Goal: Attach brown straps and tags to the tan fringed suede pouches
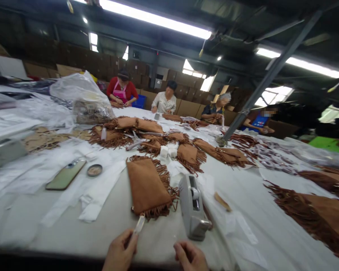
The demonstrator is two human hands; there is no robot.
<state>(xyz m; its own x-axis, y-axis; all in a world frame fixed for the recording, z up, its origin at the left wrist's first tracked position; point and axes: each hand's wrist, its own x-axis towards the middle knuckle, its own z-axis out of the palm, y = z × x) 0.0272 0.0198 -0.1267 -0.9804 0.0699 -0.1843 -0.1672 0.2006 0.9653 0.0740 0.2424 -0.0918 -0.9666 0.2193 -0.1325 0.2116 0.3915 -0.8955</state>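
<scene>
Strip lights (155, 19) are glowing above; the left hand (120, 250) is pinching a pale tag (139, 225) by a fringed bag (148, 186), the right hand (190, 256) curling near a tape dispenser (196, 224), contents unclear.

A green phone (65, 175) lay near a small round dish (94, 170); a lit fluorescent tube (155, 19) hung overhead.

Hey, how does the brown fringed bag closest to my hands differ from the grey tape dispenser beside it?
Shape: the brown fringed bag is flat and roughly rectangular; the grey tape dispenser is a narrower, chunky block.
Edges: the bag has strips of fringe; the dispenser is smooth-sided.
Contact: your left hand pinches a pale narrow tag at the bag's near corner, not the dispenser.
Both rest on the pale table.
</scene>
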